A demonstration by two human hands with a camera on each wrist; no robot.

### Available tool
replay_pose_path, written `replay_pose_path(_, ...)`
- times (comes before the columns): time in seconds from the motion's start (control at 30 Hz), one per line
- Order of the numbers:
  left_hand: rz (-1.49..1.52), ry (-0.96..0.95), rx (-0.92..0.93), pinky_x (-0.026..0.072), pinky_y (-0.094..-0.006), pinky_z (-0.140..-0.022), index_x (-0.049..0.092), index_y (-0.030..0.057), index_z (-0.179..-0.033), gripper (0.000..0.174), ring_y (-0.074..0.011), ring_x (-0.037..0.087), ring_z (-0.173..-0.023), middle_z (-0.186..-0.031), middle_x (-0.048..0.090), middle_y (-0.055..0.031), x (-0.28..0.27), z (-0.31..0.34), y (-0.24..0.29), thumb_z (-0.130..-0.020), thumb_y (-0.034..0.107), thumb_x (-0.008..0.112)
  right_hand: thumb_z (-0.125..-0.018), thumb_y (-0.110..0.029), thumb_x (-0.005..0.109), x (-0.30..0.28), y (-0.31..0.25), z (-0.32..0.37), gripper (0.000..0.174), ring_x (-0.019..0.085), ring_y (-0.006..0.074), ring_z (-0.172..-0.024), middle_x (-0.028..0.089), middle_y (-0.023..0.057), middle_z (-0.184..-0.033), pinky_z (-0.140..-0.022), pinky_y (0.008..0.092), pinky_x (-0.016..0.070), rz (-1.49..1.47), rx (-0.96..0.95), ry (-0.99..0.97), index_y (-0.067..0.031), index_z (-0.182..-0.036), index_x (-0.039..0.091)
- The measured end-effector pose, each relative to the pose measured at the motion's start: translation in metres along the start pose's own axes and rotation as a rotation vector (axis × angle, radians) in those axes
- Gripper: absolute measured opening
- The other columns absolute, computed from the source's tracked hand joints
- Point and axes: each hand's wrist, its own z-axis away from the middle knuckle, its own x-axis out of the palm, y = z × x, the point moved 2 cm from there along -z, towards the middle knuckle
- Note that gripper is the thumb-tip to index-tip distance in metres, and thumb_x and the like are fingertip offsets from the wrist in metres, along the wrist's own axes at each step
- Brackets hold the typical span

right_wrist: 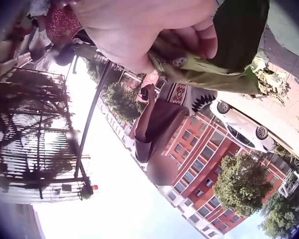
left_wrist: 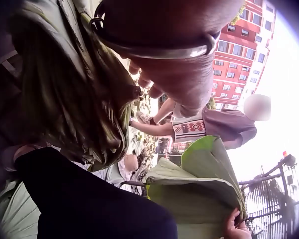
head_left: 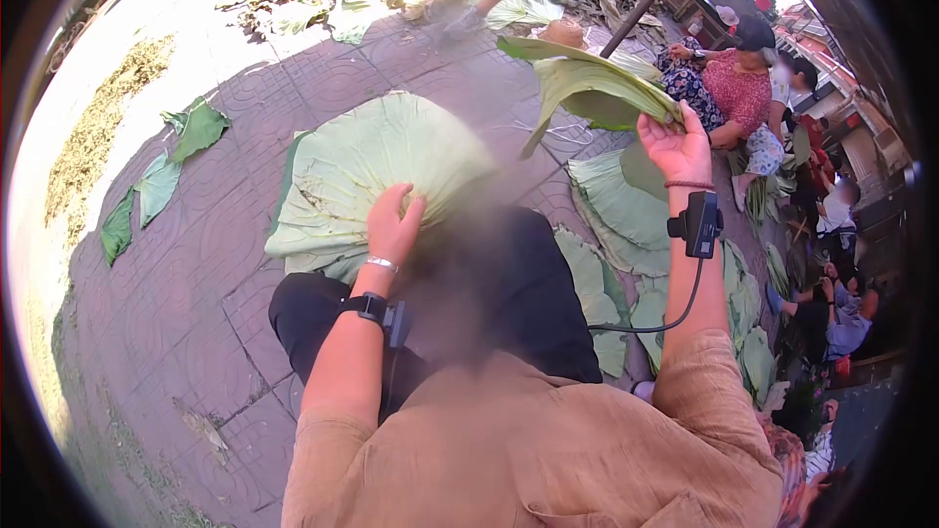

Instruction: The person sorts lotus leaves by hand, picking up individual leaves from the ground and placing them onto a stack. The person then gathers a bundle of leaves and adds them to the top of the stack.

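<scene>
A stack of large pale-green lotus leaves (head_left: 357,152) lies across the person's lap, veined undersides up. On its near side rests the left hand (head_left: 394,223), fingers loosely extended over the surface. In the left wrist view the gathered, folded side of the leaves (left_wrist: 74,94) hangs beside that hand. Raised to the right, the right hand (head_left: 677,152) pinches a folded lotus leaf (head_left: 592,83) by its gathered end; the broad part fans out leftward. The right wrist view shows curled fingers (right_wrist: 207,37) around the bunched green leaf (right_wrist: 209,77).
More lotus leaves (head_left: 626,205) are spread on the paving to the right, and a few loose ones (head_left: 201,129) lie at the left. A dark pole (head_left: 650,0) slants behind the raised leaf. Someone stands ahead; several people sit along the right. A cable runs from the right wrist camera.
</scene>
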Motion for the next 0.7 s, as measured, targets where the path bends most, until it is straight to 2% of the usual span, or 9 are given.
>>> replay_pose_path(0.13, 0.116, 0.057, 0.016, 0.0394, -0.0361, -0.087, 0.058, -0.0006, -0.098, 0.034, -0.0316, 0.052, -0.1, -0.103, 0.058, -0.0175, -0.006, -0.006, 0.006, -0.077, 0.026, 0.057, -0.083, -0.018, 0.053, 0.068, 0.041, -0.014, 0.027, 0.055, 0.0354, -0.093, 0.056, 0.0187, -0.101, -0.084, 0.052, 0.0416, -0.05, 0.09, -0.253, 0.0024, -0.1, 0.05)
replay_pose_path(0.17, 0.133, 0.027, -0.031, 0.0379, -0.0319, -0.089, 0.057, 0.0008, -0.104, 0.035, -0.0259, 0.052, -0.103, -0.107, 0.057, -0.0143, -0.009, -0.007, 0.005, -0.082, 0.028, 0.053, -0.083, -0.018, 0.052, 0.086, 0.056, -0.006, 0.029, 0.054, 0.0355, -0.093, 0.056, 0.0192, -0.102, -0.084, 0.0524, 0.0411, -0.093, 0.127, -0.284, 0.0029, -0.102, 0.049)
replay_pose_path(0.27, 0.367, -0.038, -0.221, 0.0391, -0.0286, -0.085, 0.057, -0.0001, -0.103, 0.038, -0.0213, 0.052, -0.102, -0.107, 0.057, -0.0141, -0.012, -0.013, 0.002, -0.084, 0.032, 0.05, -0.084, -0.019, 0.052, 0.102, 0.103, -0.004, 0.029, 0.053, 0.0345, -0.094, 0.055, 0.0194, -0.102, -0.084, 0.0523, 0.0412, -0.134, 0.252, -0.462, 0.0022, -0.103, 0.048)
replay_pose_path(0.33, 0.529, -0.11, -0.329, 0.0403, -0.0274, -0.08, 0.047, 0.002, -0.118, 0.047, -0.0187, 0.052, -0.101, -0.114, 0.053, -0.0118, -0.015, -0.017, -0.004, -0.086, 0.035, 0.048, -0.083, -0.019, 0.052, 0.103, 0.144, 0.004, 0.026, 0.054, 0.0335, -0.095, 0.056, 0.0178, -0.102, -0.084, 0.0506, 0.0419, -0.072, 0.316, -0.441, -0.001, -0.103, 0.05)
replay_pose_path(0.43, 0.917, -0.041, -0.534, 0.041, -0.029, -0.078, 0.036, 0.0068, -0.126, 0.052, -0.0196, 0.053, -0.096, -0.117, 0.049, -0.0079, -0.018, -0.018, 0.001, -0.084, 0.033, 0.05, -0.083, -0.018, 0.052, 0.078, 0.211, 0.009, 0.023, 0.054, 0.0316, -0.096, 0.057, 0.0141, -0.104, -0.085, 0.0505, 0.0408, 0.066, 0.5, -0.32, -0.0047, -0.102, 0.052)
replay_pose_path(0.53, 1.167, 0.162, -0.744, 0.0409, -0.0299, -0.078, 0.044, 0.0065, -0.113, 0.04, -0.0201, 0.053, -0.091, -0.11, 0.051, -0.0069, -0.018, -0.017, -0.015, -0.082, 0.03, 0.052, -0.083, -0.018, 0.051, 0.013, 0.285, 0.002, 0.026, 0.054, 0.0269, -0.09, 0.055, 0.0091, -0.099, -0.081, 0.0452, 0.0435, 0.353, 0.652, -0.231, -0.0068, -0.106, 0.048)
replay_pose_path(0.6, 1.354, 0.233, -0.932, 0.0422, -0.0324, -0.076, 0.046, 0.0062, -0.105, 0.032, -0.0198, 0.051, -0.089, -0.103, 0.052, -0.0057, -0.016, -0.011, -0.037, -0.081, 0.026, 0.052, -0.083, -0.021, 0.052, -0.029, 0.323, 0.007, 0.03, 0.051, 0.0265, -0.093, 0.053, 0.0079, -0.101, -0.083, 0.0449, 0.0412, 0.311, 0.815, -0.134, -0.0079, -0.109, 0.046)
replay_pose_path(0.67, 1.344, 0.344, -1.072, 0.0438, -0.0325, -0.074, 0.048, 0.0072, -0.103, 0.028, -0.0197, 0.052, -0.088, -0.1, 0.053, -0.007, -0.012, -0.005, -0.048, -0.083, 0.027, 0.051, -0.083, -0.025, 0.052, -0.052, 0.343, -0.009, 0.033, 0.047, 0.0269, -0.101, 0.05, 0.0089, -0.106, -0.087, 0.0464, 0.0371, 0.683, 0.574, -0.553, -0.0077, -0.11, 0.045)
replay_pose_path(0.7, 1.329, 0.35, -1.04, 0.0446, -0.0322, -0.072, 0.048, 0.0071, -0.103, 0.027, -0.0197, 0.052, -0.087, -0.099, 0.054, -0.0075, -0.012, -0.003, -0.053, -0.084, 0.026, 0.05, -0.082, -0.027, 0.052, -0.057, 0.339, -0.013, 0.034, 0.046, 0.0269, -0.103, 0.049, 0.0093, -0.108, -0.087, 0.0468, 0.0363, 0.538, 0.717, -0.37, -0.0072, -0.11, 0.045)
